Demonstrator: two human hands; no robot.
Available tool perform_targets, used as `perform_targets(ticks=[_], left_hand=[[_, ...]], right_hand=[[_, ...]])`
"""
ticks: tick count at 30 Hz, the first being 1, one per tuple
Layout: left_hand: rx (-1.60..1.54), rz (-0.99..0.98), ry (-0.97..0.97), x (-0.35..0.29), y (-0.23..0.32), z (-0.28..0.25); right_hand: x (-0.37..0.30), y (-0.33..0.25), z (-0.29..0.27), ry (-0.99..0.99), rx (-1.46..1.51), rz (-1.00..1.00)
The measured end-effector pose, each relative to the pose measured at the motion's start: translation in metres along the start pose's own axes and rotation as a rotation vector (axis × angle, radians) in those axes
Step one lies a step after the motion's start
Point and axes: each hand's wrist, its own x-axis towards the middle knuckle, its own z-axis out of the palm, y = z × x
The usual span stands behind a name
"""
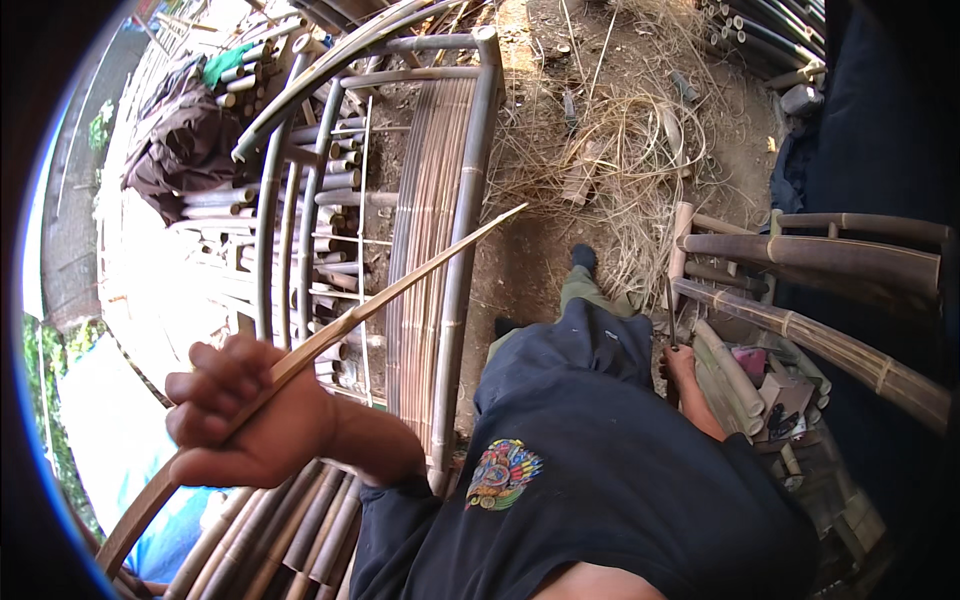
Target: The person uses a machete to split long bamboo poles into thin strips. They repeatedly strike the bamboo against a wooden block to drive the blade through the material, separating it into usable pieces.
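Observation:
At the left, my left hand (pixel 255 425) is closed round a long split bamboo strip (pixel 405 287). The strip slants up to the right, its thin end passing in front of a bamboo bench with a slatted seat (pixel 430 190). Its wider end bends down past my wrist to the lower left. My right hand (pixel 683 367) is low at my right side, its fingers wrapped round a thin, dark, blade-like tool (pixel 670 318) pointing away from me. The tool's grip is mostly hidden by the fingers. The hands are well apart.
Bamboo shavings (pixel 630 160) litter the dirt floor ahead. Another bamboo frame (pixel 800 325) stands close on my right, beside offcuts and a small box (pixel 785 400). Stacked bamboo poles (pixel 335 220) lie beyond the bench, near a dark cloth (pixel 185 130). More poles (pixel 290 535) lie at lower left.

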Motion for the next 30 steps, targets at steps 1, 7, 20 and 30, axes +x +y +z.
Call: perform_targets(ticks=[1, 7, 20, 30], left_hand=[[-0.031, -0.004, -0.010, 0.001, -0.022, 0.016], [0.145, 0.007, 0.001, 0.012, -0.149, 0.107], [-0.107, -0.008, -0.136, 0.037, -0.164, 0.206], [-0.134, 0.069, -0.285, 0.047, -0.129, 0.220]], right_hand=[[0.009, 0.006, -0.008, -0.022, -0.042, 0.011], [0.050, 0.001, -0.047, -0.048, 0.012, 0.037], [-0.047, -0.184, -0.099, -0.037, 0.178, -0.668], [-0.197, -0.294, -0.080, -0.094, 0.002, -1.023]])
